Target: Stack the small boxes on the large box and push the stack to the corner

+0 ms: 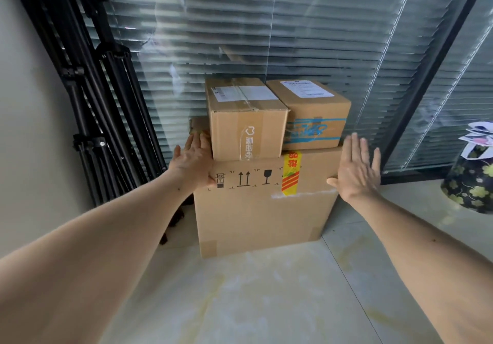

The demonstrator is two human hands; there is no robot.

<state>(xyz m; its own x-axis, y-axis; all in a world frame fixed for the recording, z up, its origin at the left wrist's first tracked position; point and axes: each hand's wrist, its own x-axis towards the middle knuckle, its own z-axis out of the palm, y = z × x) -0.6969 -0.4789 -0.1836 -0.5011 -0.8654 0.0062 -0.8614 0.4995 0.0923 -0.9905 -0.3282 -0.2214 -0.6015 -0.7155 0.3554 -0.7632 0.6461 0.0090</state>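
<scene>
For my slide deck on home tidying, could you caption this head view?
Two small boxes sit atop the large box near the glass wall; left hand and right hand flank its sides.

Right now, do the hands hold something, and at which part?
Left hand rests on the large box at its upper left corner. Right hand is open, holding nothing.

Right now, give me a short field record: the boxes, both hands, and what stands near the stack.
large box: on the floor, near the glass wall
small boxes: two on top, side by side, plain box left, blue-printed box right
left hand: open, on the large box's upper left corner
right hand: open, at its upper right corner
left of stack: black stands
far right: floral bag
</scene>
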